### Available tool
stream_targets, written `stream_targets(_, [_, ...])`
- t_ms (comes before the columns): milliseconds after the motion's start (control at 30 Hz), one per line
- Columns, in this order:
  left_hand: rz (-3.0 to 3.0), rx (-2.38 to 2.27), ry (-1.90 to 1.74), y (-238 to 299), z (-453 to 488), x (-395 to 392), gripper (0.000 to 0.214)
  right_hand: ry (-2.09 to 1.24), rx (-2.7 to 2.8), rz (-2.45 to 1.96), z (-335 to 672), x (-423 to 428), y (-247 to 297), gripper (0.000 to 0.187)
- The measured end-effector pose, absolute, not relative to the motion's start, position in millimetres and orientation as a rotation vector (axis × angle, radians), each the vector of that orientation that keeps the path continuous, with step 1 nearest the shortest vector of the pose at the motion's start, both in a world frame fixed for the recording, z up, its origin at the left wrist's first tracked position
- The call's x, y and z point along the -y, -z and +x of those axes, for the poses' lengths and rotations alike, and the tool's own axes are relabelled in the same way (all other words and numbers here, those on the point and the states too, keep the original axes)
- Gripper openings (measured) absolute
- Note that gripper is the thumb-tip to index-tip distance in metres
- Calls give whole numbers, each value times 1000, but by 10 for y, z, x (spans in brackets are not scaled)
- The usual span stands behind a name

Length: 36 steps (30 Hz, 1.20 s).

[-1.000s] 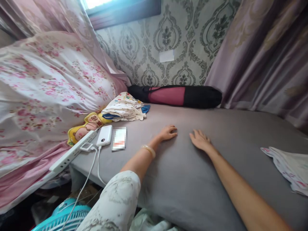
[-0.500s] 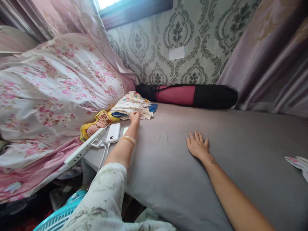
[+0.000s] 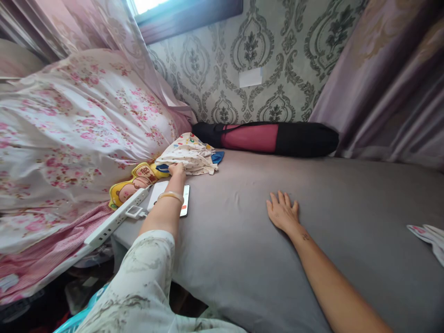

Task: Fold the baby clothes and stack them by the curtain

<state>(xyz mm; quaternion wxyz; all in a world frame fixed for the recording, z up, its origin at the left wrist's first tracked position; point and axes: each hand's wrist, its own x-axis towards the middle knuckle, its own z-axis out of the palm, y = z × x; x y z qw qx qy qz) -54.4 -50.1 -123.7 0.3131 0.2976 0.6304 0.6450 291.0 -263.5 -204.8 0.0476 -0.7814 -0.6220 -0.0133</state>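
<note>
My left hand (image 3: pixel 176 169) reaches forward to the near edge of a small pile of folded patterned clothes (image 3: pixel 189 157) at the left of the grey bed sheet (image 3: pixel 312 240). Its fingers curl onto the cloth and a blue piece under it. A bangle sits on that wrist. My forearm passes over a white power bank (image 3: pixel 155 194) and a phone (image 3: pixel 185 206). My right hand (image 3: pixel 282 212) lies flat on the sheet with fingers spread, holding nothing.
A white power strip (image 3: pixel 114 219) and a yellow cartoon cushion (image 3: pixel 132 185) lie at the bed's left edge under a floral quilt (image 3: pixel 76 125). A black and red roll bag (image 3: pixel 270 138) lies along the wall. Patterned cloth (image 3: pixel 428 236) sits at far right.
My left hand moved from the middle of the sheet forward and left to the clothes pile, then shifted slightly left along its edge. My right hand stayed flat on the sheet.
</note>
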Motion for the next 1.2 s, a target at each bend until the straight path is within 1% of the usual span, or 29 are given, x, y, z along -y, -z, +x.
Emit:
stream_targets(100, [665,-1663,-1692,1189,-525,461,16,35,1892,-2369,2912,2633,2057,55])
stream_targets(233, [642,-1556,-1649,1088,-488,446,25,29,1883,-2356,2918,2633,2070,55])
stream_targets(400, [785,-1329,-1615,918,-296,475,30,20,1875,-2336,2916,2640,2059,54])
stream_targets(633, [1123,-952,-1569,754,256,684,34,-23,1842,-2270,2916,2678,2016,51])
stream_targets(800, [1290,-851,-1483,782,771,1020,31,-59,1690,-2027,2937,2669,1945,44])
stream_targets(1000, [1498,-766,-1339,897,1340,1505,35,-39,1567,-1528,2740,2724,1558,35])
stream_targets(1100, [1578,-736,-1262,933,1563,1731,36,-59,1544,-1522,2634,2796,1380,33])
stream_targets(1200, [1662,-696,-1219,966,1739,1916,36,-115,1528,-1522,2637,2824,1298,41])
